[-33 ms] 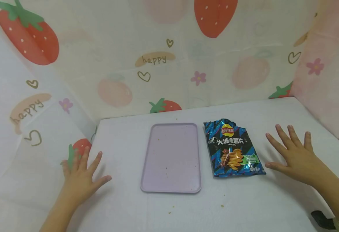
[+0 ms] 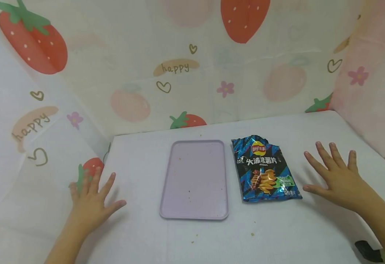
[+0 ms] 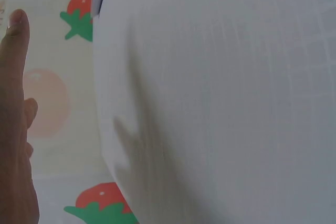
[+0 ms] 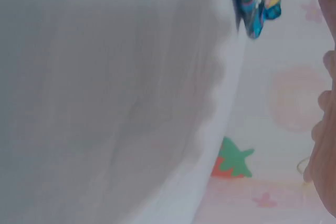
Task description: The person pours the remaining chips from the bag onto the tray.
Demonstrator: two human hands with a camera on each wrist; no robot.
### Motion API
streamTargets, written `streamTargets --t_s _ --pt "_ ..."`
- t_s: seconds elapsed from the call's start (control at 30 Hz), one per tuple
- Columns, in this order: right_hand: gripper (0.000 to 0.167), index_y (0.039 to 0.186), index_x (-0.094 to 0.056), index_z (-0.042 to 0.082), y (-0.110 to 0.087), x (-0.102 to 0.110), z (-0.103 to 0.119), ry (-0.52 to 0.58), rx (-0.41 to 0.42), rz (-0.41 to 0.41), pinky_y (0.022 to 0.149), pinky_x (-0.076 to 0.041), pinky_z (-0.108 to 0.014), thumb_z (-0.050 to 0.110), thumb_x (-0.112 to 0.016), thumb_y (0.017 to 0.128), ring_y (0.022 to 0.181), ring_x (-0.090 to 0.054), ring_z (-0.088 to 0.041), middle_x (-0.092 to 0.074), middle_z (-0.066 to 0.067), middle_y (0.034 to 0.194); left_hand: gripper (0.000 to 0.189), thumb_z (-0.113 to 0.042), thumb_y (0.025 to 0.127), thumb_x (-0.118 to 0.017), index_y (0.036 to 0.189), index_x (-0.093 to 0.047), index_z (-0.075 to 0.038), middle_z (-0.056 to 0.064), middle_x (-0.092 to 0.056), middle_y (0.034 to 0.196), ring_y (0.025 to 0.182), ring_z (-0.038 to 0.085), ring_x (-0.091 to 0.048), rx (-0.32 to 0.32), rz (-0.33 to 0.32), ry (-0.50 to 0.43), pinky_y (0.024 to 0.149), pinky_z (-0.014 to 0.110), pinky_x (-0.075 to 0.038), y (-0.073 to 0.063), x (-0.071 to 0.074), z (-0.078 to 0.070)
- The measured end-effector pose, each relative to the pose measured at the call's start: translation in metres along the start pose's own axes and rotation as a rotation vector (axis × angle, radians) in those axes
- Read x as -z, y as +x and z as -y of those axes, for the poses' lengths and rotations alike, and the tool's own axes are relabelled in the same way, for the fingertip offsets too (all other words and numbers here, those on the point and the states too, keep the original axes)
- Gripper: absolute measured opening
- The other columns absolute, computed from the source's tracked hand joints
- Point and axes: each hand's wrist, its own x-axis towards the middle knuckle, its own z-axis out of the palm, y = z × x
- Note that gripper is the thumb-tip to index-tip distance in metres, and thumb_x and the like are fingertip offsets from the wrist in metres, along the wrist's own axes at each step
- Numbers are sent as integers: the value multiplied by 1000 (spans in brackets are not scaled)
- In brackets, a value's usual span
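My left hand is over the left part of the table, fingers spread and straight, holding nothing. On the right, my right hand is likewise spread and free, its thumb tip just right of a blue and black Lay's potato chip bag. The bag lies face up, with a jagged top edge. Left of it lies a shallow pale purple tray with a few crumbs on it. Both wrist views show only the side of each hand above its shadow; a corner of the chip bag appears in the right one.
A white cloth covers the table, with small crumbs near its front. Strawberry-print fabric rises behind it and at both sides. A small black object is at my right wrist.
My right hand has shifted very slightly to the right. The left hand, the tray and the chip bag stay where they were.
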Motion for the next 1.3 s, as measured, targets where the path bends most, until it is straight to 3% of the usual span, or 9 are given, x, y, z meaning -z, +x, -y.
streamTargets --t_s 0.23,0.57,0.77,1.13,1.3 --pt "116 166 -4 29 -4 2 -4 -9 -22 -21 109 29 -69 67 -73 81 154 23 -37 10 -14 172 98 -75 87 -60 164 -28 -25 21 -5 172 155 41 21 3 19 17 109 79 21 -1 6 0" --pt "118 167 -6 27 -5 -2 -1 -12 -4 -39 110 26 -71 71 -72 79 155 21 -37 9 -15 172 99 -77 85 -61 164 -28 -27 18 -3 172 156 41 18 -16 1 22 109 78 21 -1 1 0" --pt "121 167 -6 27 -3 -5 1 -22 16 -53 111 24 -71 73 -72 77 155 19 -38 2 -20 172 98 -78 86 -60 163 -29 -26 14 7 173 155 41 21 -17 7 15 109 78 22 -4 -2 -3" --pt "123 167 -7 28 -2 -2 7 -9 50 -84 113 22 -72 72 -76 75 156 19 -35 4 -17 172 100 -79 83 -62 163 -31 -26 16 -1 173 156 41 19 -33 -12 16 110 81 14 -3 3 -13" --pt "124 167 -8 27 -2 -1 12 -15 59 -89 113 23 -71 72 -77 73 156 19 -36 2 -17 172 101 -79 82 -62 163 -31 -27 12 3 174 156 40 19 -48 -27 17 111 81 12 -2 1 -17"
